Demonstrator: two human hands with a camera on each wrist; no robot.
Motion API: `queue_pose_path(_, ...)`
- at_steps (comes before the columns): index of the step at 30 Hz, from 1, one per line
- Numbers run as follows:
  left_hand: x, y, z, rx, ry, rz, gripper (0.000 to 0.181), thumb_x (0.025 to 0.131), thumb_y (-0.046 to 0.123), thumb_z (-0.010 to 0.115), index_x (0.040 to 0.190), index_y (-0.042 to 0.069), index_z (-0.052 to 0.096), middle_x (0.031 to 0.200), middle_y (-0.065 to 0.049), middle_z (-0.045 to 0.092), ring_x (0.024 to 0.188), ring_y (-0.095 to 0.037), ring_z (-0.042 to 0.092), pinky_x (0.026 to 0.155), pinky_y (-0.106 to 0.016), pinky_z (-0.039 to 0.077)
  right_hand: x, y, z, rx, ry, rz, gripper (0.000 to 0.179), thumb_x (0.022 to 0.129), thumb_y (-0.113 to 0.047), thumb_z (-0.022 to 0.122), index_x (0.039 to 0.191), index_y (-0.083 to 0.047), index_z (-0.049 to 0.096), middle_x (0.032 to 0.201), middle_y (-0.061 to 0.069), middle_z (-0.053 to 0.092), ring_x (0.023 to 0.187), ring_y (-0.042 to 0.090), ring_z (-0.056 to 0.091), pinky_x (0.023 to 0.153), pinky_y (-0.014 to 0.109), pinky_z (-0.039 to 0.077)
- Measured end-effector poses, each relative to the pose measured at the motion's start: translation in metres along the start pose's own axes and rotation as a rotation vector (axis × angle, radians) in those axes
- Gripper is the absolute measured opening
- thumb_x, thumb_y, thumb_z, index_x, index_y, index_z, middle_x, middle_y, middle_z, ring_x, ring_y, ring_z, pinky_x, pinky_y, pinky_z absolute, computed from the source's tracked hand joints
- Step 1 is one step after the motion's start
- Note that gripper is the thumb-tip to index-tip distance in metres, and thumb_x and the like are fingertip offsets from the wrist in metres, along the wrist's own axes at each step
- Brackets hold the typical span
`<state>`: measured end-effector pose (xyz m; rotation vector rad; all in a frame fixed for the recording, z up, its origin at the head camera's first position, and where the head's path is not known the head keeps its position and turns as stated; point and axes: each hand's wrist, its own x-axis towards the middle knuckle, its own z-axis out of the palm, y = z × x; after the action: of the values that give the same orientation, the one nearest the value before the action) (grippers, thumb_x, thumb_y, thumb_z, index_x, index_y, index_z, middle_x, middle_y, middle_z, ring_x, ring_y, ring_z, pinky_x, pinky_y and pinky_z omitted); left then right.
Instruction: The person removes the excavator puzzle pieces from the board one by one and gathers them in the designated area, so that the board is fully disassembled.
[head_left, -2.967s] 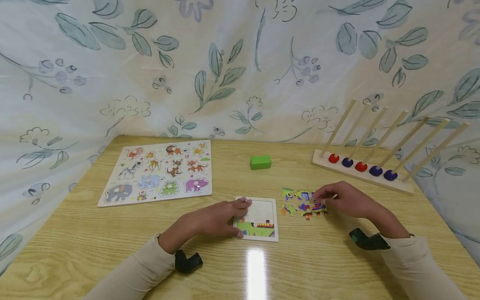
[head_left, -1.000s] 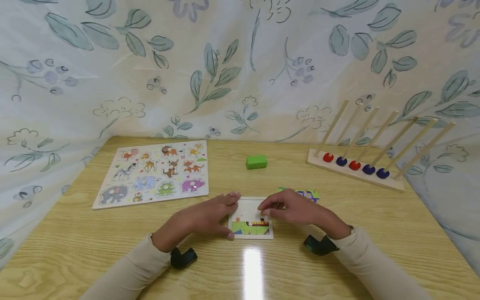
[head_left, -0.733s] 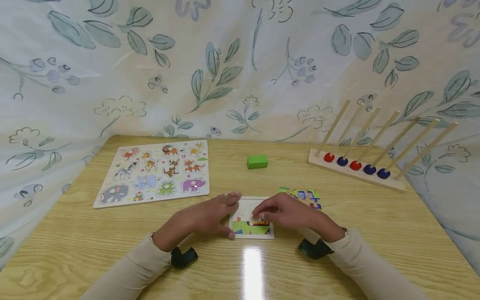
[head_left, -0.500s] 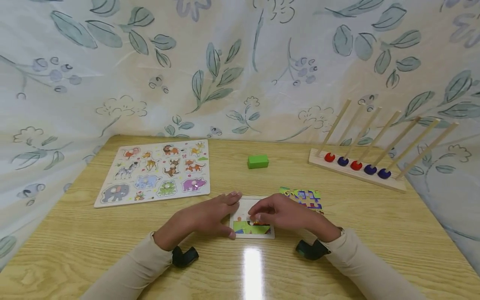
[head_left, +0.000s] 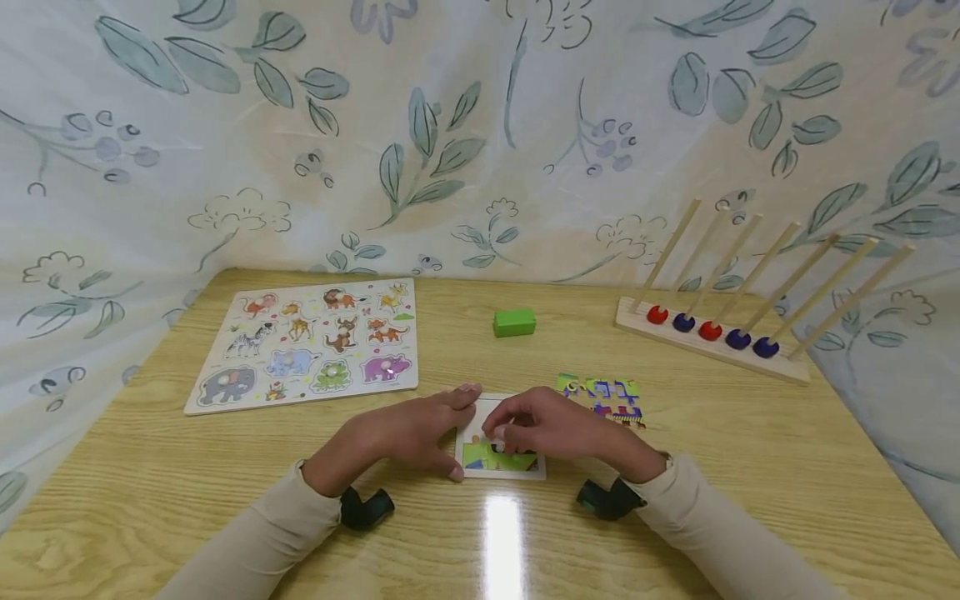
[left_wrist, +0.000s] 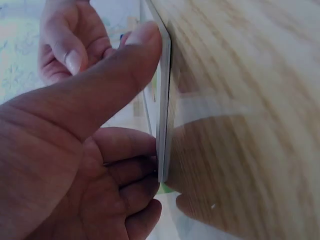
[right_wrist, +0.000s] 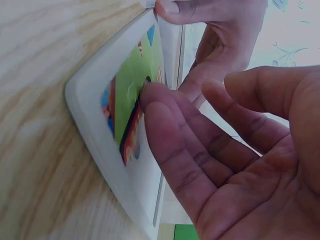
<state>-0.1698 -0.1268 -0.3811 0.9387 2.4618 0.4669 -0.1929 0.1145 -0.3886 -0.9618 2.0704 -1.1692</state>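
Observation:
A small white-framed jigsaw board [head_left: 498, 476] lies on the table, green picture pieces [head_left: 474, 457] filling its near part. My left hand [head_left: 420, 429] rests along its left side, thumb on the near corner and fingers at the far one. In the left wrist view the thumb lies over the board's edge. My right hand [head_left: 558, 425] is over the board, fingertips touching the picture by a red-and-black strip [right_wrist: 131, 132]. Its thumb stands apart from the fingers in the right wrist view. Several loose jigsaw pieces [head_left: 602, 388] lie right of the board, partly behind my right hand.
An animal peg puzzle [head_left: 258, 398] lies at the back left. A green block [head_left: 514, 323] sits behind the board. At the back right stands a wooden rack [head_left: 633, 317] with upright sticks and red and blue beads. A patterned cloth [head_left: 480, 150] hangs behind the wooden table.
My right hand has moved left from the loose pieces onto the board, then slid further left across it. My left hand has stayed at the board's left side.

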Motion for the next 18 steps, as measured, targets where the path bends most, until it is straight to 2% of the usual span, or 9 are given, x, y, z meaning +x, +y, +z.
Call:
queue_pose_path(2, 0.0002, 0.0013, -0.0005, 0.000, 0.000, -0.005, 0.088, 0.085, 0.037, 0.076, 0.151, 0.000, 0.031, 0.162, -0.008, 0.010, 0.147, -0.023, 0.009, 0.115, -0.039, 0.020, 0.0007, -0.0016, 0.0009, 0.007, 0.002, 0.007, 0.024, 0.098, -0.006, 0.051, 0.113, -0.002, 0.069, 0.090, 0.007, 0.070, 0.079, 0.022, 0.065, 0.066, 0.028, 0.052)
queue_pose_path(9, 0.0015, 0.0011, 0.0028, -0.008, 0.015, -0.022, 0.090, 0.084, 0.039, 0.076, 0.151, 0.001, 0.030, 0.162, -0.007, 0.010, 0.147, -0.023, 0.009, 0.116, -0.039, 0.019, 0.0043, -0.0028, 0.0051, 0.050, -0.011, 0.014, 0.023, 0.099, -0.005, 0.051, 0.112, -0.002, 0.069, 0.098, 0.008, 0.070, 0.085, 0.023, 0.066, 0.067, 0.027, 0.050)
queue_pose_path(18, 0.0010, 0.0021, 0.0024, 0.002, 0.023, -0.019, 0.089, 0.084, 0.039, 0.076, 0.151, 0.001, 0.031, 0.162, -0.007, 0.011, 0.147, -0.024, 0.010, 0.115, -0.040, 0.020, 0.0051, -0.0017, 0.0057, 0.035, -0.009, 0.008, 0.023, 0.098, -0.003, 0.053, 0.113, -0.003, 0.070, 0.092, 0.007, 0.070, 0.079, 0.022, 0.062, 0.064, 0.024, 0.046)
